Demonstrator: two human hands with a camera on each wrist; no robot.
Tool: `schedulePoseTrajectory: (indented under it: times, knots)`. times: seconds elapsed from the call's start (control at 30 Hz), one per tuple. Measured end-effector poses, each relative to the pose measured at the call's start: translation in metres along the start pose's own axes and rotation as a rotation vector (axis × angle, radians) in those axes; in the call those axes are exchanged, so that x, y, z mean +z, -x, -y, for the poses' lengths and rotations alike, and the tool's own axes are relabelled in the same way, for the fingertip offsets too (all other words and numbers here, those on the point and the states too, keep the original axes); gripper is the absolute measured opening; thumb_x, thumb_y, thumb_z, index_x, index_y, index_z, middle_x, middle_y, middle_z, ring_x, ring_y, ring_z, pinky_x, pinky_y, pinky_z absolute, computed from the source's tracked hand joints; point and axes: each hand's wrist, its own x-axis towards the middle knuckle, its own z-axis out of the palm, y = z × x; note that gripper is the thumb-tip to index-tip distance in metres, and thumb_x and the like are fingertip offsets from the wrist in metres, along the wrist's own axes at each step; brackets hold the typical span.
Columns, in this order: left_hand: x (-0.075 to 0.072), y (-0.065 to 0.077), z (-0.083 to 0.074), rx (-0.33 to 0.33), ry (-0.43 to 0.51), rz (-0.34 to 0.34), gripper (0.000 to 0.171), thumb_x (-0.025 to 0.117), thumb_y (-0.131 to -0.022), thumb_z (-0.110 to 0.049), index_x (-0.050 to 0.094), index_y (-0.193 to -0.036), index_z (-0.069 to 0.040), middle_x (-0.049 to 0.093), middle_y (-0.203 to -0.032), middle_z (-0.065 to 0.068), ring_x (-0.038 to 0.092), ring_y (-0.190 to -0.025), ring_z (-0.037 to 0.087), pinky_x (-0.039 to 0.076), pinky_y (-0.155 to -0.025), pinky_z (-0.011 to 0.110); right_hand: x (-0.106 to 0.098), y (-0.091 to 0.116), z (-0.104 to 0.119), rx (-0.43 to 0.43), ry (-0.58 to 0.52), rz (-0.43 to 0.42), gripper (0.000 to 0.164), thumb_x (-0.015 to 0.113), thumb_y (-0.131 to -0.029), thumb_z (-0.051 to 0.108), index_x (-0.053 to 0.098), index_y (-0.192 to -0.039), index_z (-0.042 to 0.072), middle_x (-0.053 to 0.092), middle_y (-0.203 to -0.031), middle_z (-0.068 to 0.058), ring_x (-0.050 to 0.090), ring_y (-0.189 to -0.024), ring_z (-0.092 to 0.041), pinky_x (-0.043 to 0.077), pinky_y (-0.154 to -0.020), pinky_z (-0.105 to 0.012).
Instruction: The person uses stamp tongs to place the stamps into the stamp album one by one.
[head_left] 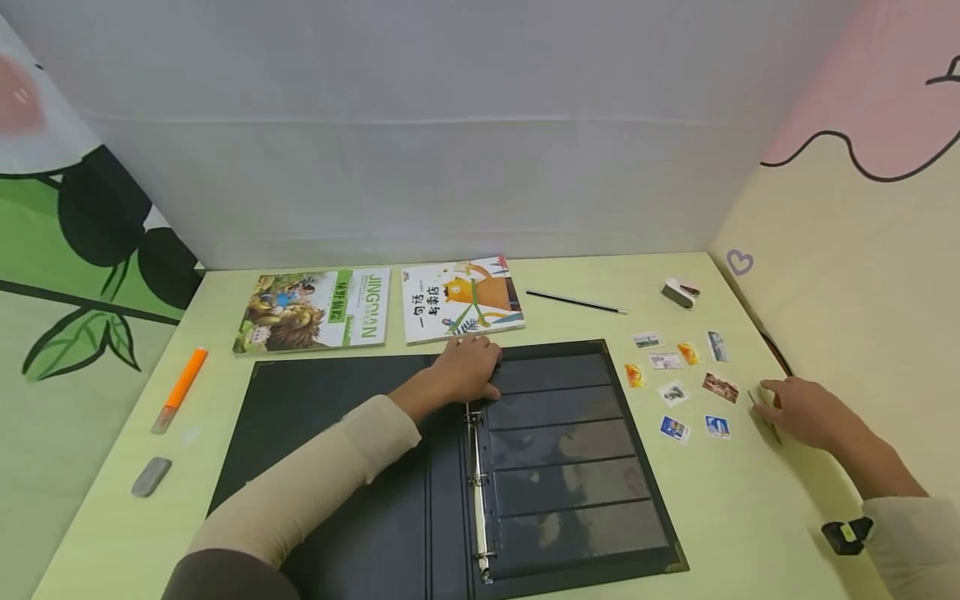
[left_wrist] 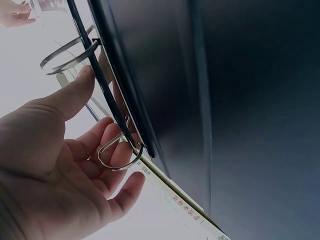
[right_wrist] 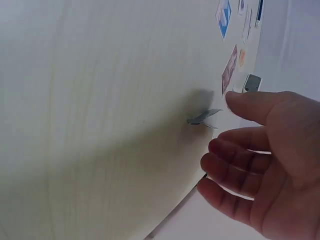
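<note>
A black ring-binder stamp album point(head_left: 337, 500) lies spread on the table, with clear pocket pages point(head_left: 562, 450) on its right side. My left hand point(head_left: 465, 371) rests at the top of the spine, its loosely bent fingers point(left_wrist: 120, 145) by the upper metal ring point(left_wrist: 117, 167). At the table's right edge, my right hand point(head_left: 813, 412) is low over a pair of small metal tweezers point(right_wrist: 202, 118). A gap shows between its thumb and forefinger, and the tweezers' splayed arms point toward them. Several stamps point(head_left: 720, 387) are scattered between the album and this hand.
Two picture books, a lion one point(head_left: 311, 310) and a bear one point(head_left: 461, 300), lie behind the album. A pencil point(head_left: 576, 302) and a small stapler point(head_left: 680, 292) are at the back right. Along the left side lie an orange pen-shaped tool point(head_left: 182, 387) and a grey oblong piece point(head_left: 152, 477).
</note>
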Motion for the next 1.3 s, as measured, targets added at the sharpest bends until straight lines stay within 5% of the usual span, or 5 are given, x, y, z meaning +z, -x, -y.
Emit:
schedulePoseTrajectory:
  times: [0.57,0.73,0.97,1.2,1.3]
  knots:
    - [0.003,-0.009,-0.002,-0.055,0.011,-0.019,0.049,0.076,-0.077,-0.048,0.059,-0.108,-0.015,0.056,-0.11,0.006,0.051,-0.112,0.028,0.04,-0.098,0.048,0.007,0.004,-0.007,-0.013,-0.021,-0.021,0.039,0.06,-0.087,0.008,0.055,-0.117,-0.016,0.06,-0.073,-0.006,0.046,-0.061,-0.013,0.035,-0.053,-0.027]
    - [0.001,-0.02,-0.004,-0.075,-0.047,0.074,0.05,0.074,-0.078,-0.05,0.057,-0.108,-0.014,0.054,-0.112,0.007,0.046,-0.115,0.03,0.039,-0.099,0.05,-0.006,-0.006,-0.005,-0.032,-0.09,-0.047,0.033,0.056,-0.089,0.009,0.061,-0.116,-0.01,0.057,-0.076,-0.004,0.045,-0.065,-0.012,0.034,-0.053,-0.024]
    - [-0.007,-0.03,-0.003,-0.121,0.016,0.215,0.047,0.076,-0.078,-0.046,0.061,-0.112,-0.018,0.053,-0.115,0.007,0.042,-0.116,0.03,0.032,-0.103,0.051,-0.021,-0.025,0.014,-0.072,-0.214,-0.038,0.034,0.05,-0.099,0.019,0.057,-0.125,-0.001,0.065,-0.097,-0.01,0.053,-0.074,-0.01,0.043,-0.059,-0.026]
    - [-0.002,-0.019,-0.007,-0.144,0.027,0.083,0.057,0.079,-0.075,-0.044,0.054,-0.117,-0.015,0.055,-0.122,0.008,0.044,-0.124,0.03,0.033,-0.106,0.054,-0.024,-0.044,0.036,-0.093,-0.273,-0.002,0.036,0.044,-0.102,0.022,0.054,-0.131,0.004,0.062,-0.102,-0.012,0.046,-0.066,-0.012,0.038,-0.056,-0.028]
    - [-0.001,-0.014,-0.012,-0.145,0.007,0.062,0.055,0.076,-0.078,-0.043,0.055,-0.12,-0.015,0.054,-0.126,0.009,0.043,-0.127,0.031,0.032,-0.107,0.055,-0.021,-0.053,0.044,-0.084,-0.321,0.039,0.034,0.042,-0.102,0.022,0.055,-0.129,0.006,0.061,-0.087,-0.012,0.043,-0.055,-0.012,0.038,-0.051,-0.028]
